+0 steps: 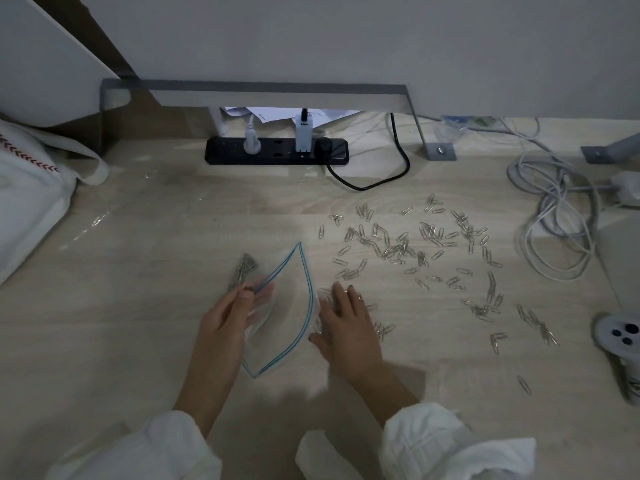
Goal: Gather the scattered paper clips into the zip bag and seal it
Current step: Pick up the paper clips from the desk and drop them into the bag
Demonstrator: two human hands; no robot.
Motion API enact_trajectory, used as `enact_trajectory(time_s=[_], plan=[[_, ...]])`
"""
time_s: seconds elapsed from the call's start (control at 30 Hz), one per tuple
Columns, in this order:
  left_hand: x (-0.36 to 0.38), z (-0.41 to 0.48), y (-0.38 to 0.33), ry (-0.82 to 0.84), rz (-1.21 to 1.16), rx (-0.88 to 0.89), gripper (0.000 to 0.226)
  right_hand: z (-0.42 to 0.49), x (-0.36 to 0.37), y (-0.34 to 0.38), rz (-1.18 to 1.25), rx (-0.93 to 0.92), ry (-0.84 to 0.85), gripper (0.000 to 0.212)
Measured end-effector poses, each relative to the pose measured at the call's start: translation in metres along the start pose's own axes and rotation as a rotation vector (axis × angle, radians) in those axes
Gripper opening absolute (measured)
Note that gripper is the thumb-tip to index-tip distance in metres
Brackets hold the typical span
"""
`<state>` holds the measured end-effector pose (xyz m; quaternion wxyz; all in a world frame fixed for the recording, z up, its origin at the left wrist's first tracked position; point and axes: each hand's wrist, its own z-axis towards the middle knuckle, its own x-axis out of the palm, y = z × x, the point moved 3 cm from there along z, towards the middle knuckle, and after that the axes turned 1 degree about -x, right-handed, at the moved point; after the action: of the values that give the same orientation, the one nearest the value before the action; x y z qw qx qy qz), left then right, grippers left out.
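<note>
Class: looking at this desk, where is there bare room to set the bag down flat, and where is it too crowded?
Bare wood lies left of the zip bag, between the cloth bag and the power strip, and beside the left hand. It is crowded right of the right hand: paper clips, then cables.

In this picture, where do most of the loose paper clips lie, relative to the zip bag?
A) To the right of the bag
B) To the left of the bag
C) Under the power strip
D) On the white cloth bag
A: the loose paper clips spread over the table to the right of the zip bag, whose mouth the left hand holds open.
</note>
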<state>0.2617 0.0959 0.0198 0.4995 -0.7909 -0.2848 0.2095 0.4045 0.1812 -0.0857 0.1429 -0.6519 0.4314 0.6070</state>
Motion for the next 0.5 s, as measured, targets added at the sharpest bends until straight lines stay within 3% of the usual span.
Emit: enact_trajectory(time_s=[0.17,0.43,0.5], plan=[[-0.011,-0.001,0.004,-0.029,0.001,-0.007,0.029,0.001,0.007,-0.001,-0.069,-0.069,-0.155,0.028],[-0.017,-0.002,0.006,-0.042,-0.005,-0.021,0.029,-0.012,-0.004,-0.033,-0.008,-0.118,-0.226,0.049],[-0.017,-0.002,0.007,-0.04,0.006,-0.026,0.029,-0.013,-0.007,-0.039,-0.015,-0.107,-0.234,0.033]])
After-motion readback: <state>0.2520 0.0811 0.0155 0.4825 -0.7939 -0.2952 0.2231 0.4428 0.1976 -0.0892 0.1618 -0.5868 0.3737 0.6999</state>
